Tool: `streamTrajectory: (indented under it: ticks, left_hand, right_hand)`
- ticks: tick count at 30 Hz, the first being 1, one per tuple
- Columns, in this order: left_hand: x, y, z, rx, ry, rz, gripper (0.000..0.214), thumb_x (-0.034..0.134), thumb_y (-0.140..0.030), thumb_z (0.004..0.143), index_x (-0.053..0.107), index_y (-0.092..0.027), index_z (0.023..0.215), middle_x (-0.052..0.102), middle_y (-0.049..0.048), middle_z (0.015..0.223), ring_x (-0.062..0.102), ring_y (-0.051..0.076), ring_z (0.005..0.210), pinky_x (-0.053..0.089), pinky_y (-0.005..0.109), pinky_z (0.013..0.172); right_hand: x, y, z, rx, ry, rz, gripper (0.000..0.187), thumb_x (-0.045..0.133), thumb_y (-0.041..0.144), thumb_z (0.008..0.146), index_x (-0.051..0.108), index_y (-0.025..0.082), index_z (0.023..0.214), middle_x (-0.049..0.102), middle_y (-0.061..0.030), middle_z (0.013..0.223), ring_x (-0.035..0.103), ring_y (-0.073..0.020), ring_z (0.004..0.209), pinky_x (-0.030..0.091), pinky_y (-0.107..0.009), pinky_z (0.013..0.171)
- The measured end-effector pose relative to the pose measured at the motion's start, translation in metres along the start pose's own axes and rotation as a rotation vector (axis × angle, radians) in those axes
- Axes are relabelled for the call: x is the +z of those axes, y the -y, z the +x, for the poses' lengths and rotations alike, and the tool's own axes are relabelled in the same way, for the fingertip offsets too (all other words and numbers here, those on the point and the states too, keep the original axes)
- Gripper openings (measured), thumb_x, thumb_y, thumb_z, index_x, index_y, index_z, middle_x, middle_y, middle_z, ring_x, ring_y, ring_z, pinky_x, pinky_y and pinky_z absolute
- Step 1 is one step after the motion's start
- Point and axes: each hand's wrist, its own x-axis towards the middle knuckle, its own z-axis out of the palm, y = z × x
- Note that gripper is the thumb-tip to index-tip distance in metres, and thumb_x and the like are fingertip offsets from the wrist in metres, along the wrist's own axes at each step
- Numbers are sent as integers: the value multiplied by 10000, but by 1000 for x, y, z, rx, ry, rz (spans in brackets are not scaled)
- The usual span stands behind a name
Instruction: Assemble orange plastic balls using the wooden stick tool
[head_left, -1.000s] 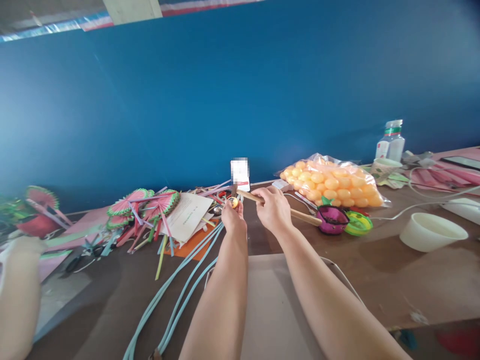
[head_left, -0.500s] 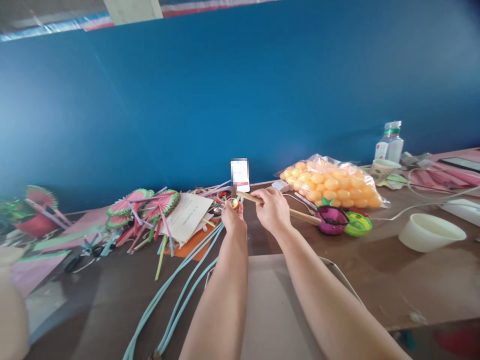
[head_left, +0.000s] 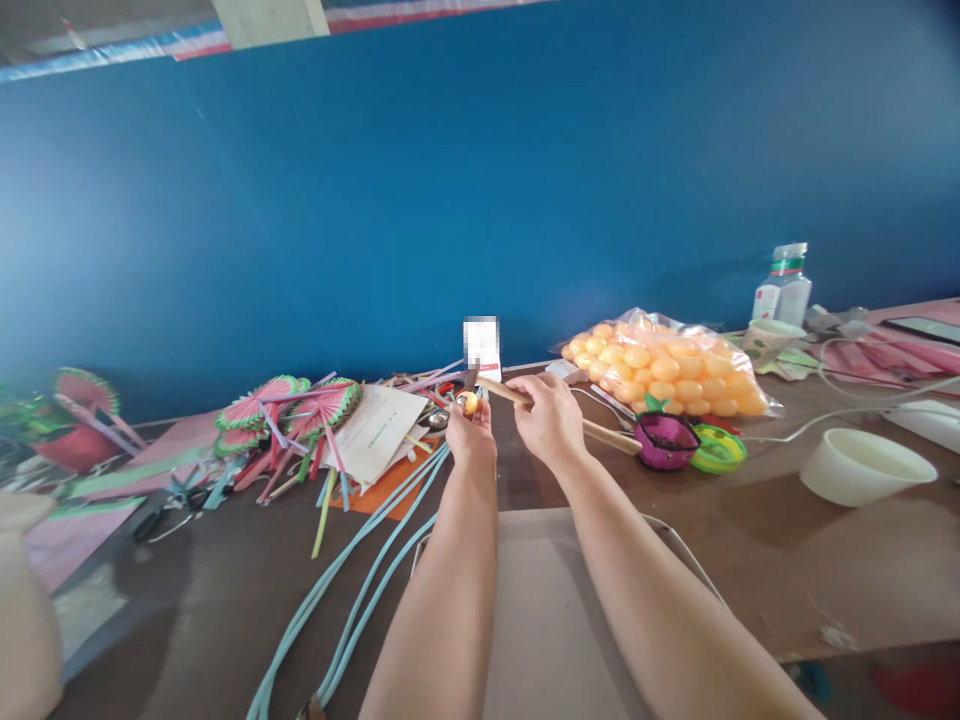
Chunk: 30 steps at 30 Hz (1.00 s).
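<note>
My left hand [head_left: 471,438] has its fingers closed around a small shiny yellow-orange ball [head_left: 468,402], its exact kind too small to tell. The fingers of my right hand [head_left: 550,415] wrap round the wooden handle of a hammer [head_left: 611,437]. The handle slants down to the right, and the dark hammer head sits just above the ball; whether they touch, I cannot tell. Behind the hands a phone [head_left: 484,348] with a lit screen leans near the blue wall. Left of my left hand lie metal bits [head_left: 436,420] and white paper sheets [head_left: 379,430].
On the right are a bag of orange balls [head_left: 667,365], a purple pouch [head_left: 666,440], a green pouch [head_left: 718,449], a white bowl [head_left: 866,468] and a bottle [head_left: 784,285]. Pink-green paper fans [head_left: 262,405] and blue cords [head_left: 352,585] lie left. A person's arm [head_left: 26,610] shows at the left edge.
The hammer head is slightly higher above my left hand than before. Both hands keep their hold, and the view has shifted a little.
</note>
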Motion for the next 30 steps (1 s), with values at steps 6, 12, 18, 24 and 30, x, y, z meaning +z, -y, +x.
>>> streamTrajectory:
  ticks: [6,12,18,24,30]
  left_hand:
    - [-1,0,1,29,14,12,117,471,-213,946,534,-149,871,573,58,821,602,89,658,569,196,650]
    - [-4,2,8,62,13,35,89,486,-203,935,536,-164,872,573,46,841,617,87,713,564,198,687]
    - [-6,4,13,88,8,64,68,483,-167,923,543,-168,891,581,44,857,622,86,698,561,204,678]
    - [-8,6,16,101,4,87,58,508,-198,920,547,-168,890,594,46,871,619,86,684,560,205,667]
    - [-9,6,16,117,-28,111,75,511,-219,925,545,-161,891,582,49,887,595,75,651,554,201,652]
  right_hand:
    - [-2,4,-1,-50,38,-13,355,528,89,804,699,279,1050,621,-57,1041,547,-220,979,420,-321,845]
    - [-2,4,-1,-75,47,-52,347,526,91,807,695,281,1044,616,-56,1043,539,-223,975,409,-330,841]
    - [-1,3,-1,-56,91,-77,346,535,83,796,700,276,1030,625,-56,1042,544,-222,972,405,-321,823]
    - [0,3,-1,-34,85,-73,348,539,85,785,703,283,1021,627,-52,1028,546,-224,964,407,-323,813]
    - [0,3,-1,-26,75,-61,363,532,87,787,700,281,1044,627,-58,1050,545,-224,978,413,-323,818]
